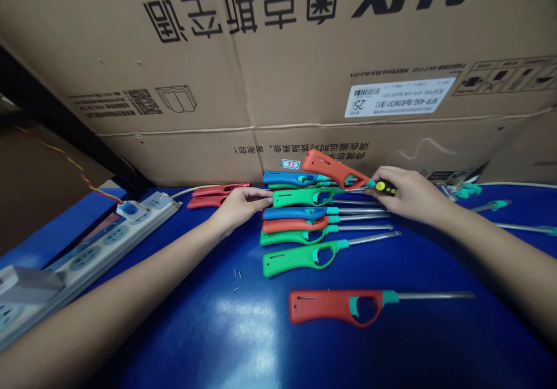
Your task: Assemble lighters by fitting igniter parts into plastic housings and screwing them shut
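Note:
My right hand (402,195) is closed around a black-and-yellow screwdriver handle (385,188) and the nozzle end of an orange-red gas lighter (333,168). That lighter is tilted above the back of a row of lighters. My left hand (241,208) has its thumb and fingers together at the handle end of a green lighter (296,197). Under and in front of it lie a blue lighter (291,213), an orange lighter (291,225) and more green ones, nozzles pointing right. Closest to me, a red lighter (322,306) lies alone.
Red handle pieces (206,197) lie left of my left hand. Several tiny screws (237,274) are on the blue table (195,342). A power strip (100,250) runs along the left. Metal rods with teal ends (522,227) lie at right. A cardboard box (195,87) walls the back.

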Action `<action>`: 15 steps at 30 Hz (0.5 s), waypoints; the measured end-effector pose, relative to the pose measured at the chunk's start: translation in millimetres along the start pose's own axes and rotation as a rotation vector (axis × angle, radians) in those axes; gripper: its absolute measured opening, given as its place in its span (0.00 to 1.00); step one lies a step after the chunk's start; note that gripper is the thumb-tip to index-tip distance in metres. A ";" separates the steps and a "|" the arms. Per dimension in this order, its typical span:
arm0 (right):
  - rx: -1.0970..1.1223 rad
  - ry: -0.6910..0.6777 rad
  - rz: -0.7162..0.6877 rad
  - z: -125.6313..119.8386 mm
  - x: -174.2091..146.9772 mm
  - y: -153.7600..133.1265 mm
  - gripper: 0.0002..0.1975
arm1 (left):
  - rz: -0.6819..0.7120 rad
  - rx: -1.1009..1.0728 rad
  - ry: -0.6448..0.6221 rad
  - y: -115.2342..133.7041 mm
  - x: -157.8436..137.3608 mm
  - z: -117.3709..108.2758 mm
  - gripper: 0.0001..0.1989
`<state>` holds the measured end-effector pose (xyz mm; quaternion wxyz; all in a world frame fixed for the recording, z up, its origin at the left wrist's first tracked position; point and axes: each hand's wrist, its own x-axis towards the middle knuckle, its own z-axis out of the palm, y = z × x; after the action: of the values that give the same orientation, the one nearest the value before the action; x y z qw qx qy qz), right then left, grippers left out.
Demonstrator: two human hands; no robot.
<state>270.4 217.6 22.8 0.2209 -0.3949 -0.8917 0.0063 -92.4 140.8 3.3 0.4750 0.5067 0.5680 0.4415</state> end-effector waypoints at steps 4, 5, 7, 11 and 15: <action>-0.022 -0.029 0.028 -1.1 -0.6 2.7 0.13 | 0.027 -0.043 0.013 -2.3 0.0 -1.5 0.22; -0.032 -0.037 0.041 -1.7 -0.9 4.5 0.13 | 0.042 -0.051 0.019 -2.8 -0.2 -1.8 0.23; -0.048 -0.047 0.065 -2.7 -1.7 8.7 0.12 | 0.078 -0.061 0.031 -4.1 -0.7 -2.0 0.25; -0.045 -0.047 0.098 -3.7 -3.1 13.5 0.14 | 0.148 -0.048 0.033 -8.1 -0.4 -0.6 0.28; -0.053 -0.098 0.130 -4.4 -3.1 11.5 0.15 | 0.152 0.025 -0.017 -9.9 1.5 -1.5 0.26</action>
<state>282.0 222.6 23.5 0.1656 -0.4567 -0.8739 0.0165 -95.6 141.2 -6.4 0.4386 0.5582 0.5292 0.4648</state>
